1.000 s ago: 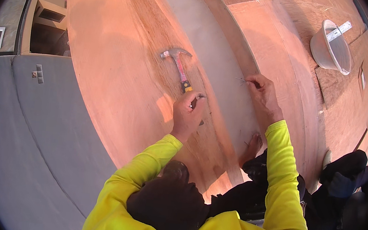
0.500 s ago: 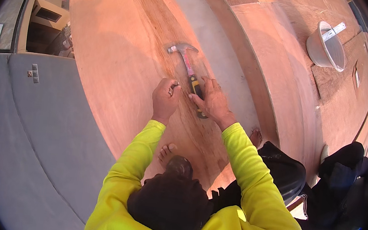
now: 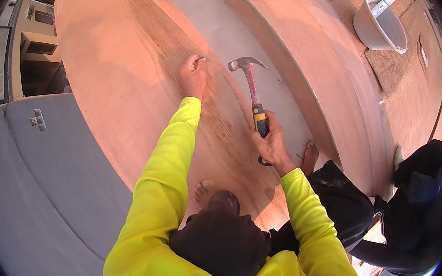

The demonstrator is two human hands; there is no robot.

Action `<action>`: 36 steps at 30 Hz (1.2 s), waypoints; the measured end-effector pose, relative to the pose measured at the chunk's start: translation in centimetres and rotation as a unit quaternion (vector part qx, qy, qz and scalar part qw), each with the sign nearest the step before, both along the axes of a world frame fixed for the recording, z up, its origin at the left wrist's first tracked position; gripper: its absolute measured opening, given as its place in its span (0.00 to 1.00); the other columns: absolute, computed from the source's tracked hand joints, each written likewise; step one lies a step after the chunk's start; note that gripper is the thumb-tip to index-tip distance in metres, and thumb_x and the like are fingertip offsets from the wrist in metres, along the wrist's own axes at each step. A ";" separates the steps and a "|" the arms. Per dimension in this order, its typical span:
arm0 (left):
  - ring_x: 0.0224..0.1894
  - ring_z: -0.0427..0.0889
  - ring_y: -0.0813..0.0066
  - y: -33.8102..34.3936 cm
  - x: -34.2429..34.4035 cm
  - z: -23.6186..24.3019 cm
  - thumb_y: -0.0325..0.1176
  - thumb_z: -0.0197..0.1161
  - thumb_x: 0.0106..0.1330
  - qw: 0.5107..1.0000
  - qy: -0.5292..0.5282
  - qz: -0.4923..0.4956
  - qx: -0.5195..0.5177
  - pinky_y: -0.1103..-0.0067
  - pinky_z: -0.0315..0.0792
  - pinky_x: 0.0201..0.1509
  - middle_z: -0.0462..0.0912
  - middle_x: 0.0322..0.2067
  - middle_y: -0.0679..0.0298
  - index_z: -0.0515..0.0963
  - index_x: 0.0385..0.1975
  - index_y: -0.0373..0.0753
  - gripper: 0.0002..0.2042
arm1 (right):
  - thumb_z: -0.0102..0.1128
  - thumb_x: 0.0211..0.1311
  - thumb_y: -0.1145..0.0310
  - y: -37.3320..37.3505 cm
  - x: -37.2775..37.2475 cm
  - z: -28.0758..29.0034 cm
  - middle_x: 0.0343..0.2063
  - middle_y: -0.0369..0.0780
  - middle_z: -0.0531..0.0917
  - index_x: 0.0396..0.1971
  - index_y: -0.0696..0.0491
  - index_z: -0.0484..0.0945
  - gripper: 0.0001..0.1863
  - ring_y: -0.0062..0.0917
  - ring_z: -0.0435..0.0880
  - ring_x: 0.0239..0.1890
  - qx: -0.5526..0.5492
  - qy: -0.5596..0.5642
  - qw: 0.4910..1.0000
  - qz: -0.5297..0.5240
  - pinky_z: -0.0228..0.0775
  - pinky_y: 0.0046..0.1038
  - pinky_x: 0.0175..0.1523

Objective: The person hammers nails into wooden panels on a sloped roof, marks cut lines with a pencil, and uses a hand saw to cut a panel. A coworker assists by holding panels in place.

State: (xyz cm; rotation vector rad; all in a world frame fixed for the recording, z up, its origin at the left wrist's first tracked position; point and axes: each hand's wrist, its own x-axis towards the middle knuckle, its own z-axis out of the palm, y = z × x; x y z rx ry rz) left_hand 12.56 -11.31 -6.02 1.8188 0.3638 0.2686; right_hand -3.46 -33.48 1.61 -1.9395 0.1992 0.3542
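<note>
My right hand point(image 3: 273, 142) is wrapped round the black-and-yellow grip of a claw hammer point(image 3: 252, 82). The hammer is raised off the surface, its steel head pointing away from me above the pale strip. Farther out and to the left, my left hand point(image 3: 192, 76) is closed in a pinch over the wood-grained panel point(image 3: 136, 18). A small dark bit shows at its fingertips, too small to name. The two hands are apart, and the hammer head is to the right of my left hand.
A raised board edge point(image 3: 293, 65) runs along the right of the pale strip. Beyond it stands a whitish bucket point(image 3: 366, 26) with a flat pale tool in it. A person in dark clothes point(image 3: 412, 212) sits at the right. A grey wall point(image 3: 50, 174) lies at the left, beyond the panel's edge.
My right hand has taken hold of the hammer's grip and lifted it, and the hammer has moved right. My left hand has reached farther out across the panel, still closed.
</note>
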 end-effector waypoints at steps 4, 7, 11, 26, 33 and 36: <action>0.37 0.84 0.73 -0.6 0.8 -0.2 0.29 0.63 0.66 1.000 0.006 0.013 0.013 0.77 0.76 0.43 0.87 0.34 0.59 0.83 0.42 0.31 0.10 | 0.61 0.58 0.71 -0.5 0.6 -0.3 0.25 0.46 0.74 0.58 0.58 0.64 0.27 0.33 0.77 0.28 -0.013 -0.049 0.999 0.005 0.71 0.35 0.35; 0.35 0.84 0.72 -0.9 0.2 -0.8 0.30 0.63 0.66 0.998 -0.021 0.033 0.056 0.77 0.76 0.41 0.87 0.33 0.59 0.84 0.42 0.33 0.10 | 0.60 0.61 0.72 0.0 1.6 0.4 0.28 0.47 0.76 0.60 0.58 0.63 0.28 0.36 0.77 0.28 -0.020 -0.070 0.997 0.016 0.71 0.35 0.36; 0.33 0.85 0.68 -0.6 0.7 -1.9 0.30 0.65 0.64 0.992 -0.053 0.030 0.106 0.75 0.77 0.38 0.87 0.33 0.59 0.86 0.38 0.37 0.07 | 0.60 0.64 0.71 0.8 3.1 0.2 0.35 0.50 0.78 0.62 0.56 0.63 0.27 0.41 0.80 0.33 -0.015 -0.112 0.992 0.054 0.73 0.36 0.40; 0.36 0.86 0.63 -0.1 0.8 -2.3 0.35 0.66 0.64 0.969 -0.065 0.032 0.237 0.72 0.77 0.39 0.87 0.36 0.63 0.86 0.37 0.43 0.06 | 0.60 0.67 0.74 2.7 6.5 2.0 0.45 0.55 0.80 0.70 0.54 0.60 0.33 0.52 0.83 0.41 -0.068 -0.256 0.957 0.121 0.77 0.42 0.45; 0.36 0.86 0.63 -0.1 0.4 -2.4 0.31 0.66 0.63 0.988 -0.070 0.012 0.138 0.73 0.77 0.39 0.87 0.36 0.59 0.86 0.37 0.41 0.05 | 0.62 0.66 0.74 1.5 6.1 2.0 0.48 0.56 0.80 0.70 0.55 0.61 0.34 0.52 0.84 0.45 -0.062 -0.265 0.956 0.112 0.77 0.39 0.47; 0.35 0.86 0.63 0.0 -0.1 -2.1 0.29 0.67 0.62 0.984 -0.079 -0.027 0.156 0.73 0.77 0.38 0.87 0.35 0.59 0.86 0.37 0.40 0.05 | 0.62 0.66 0.74 0.6 5.3 1.7 0.49 0.55 0.80 0.70 0.55 0.61 0.33 0.51 0.84 0.46 -0.081 -0.256 0.956 0.115 0.77 0.39 0.48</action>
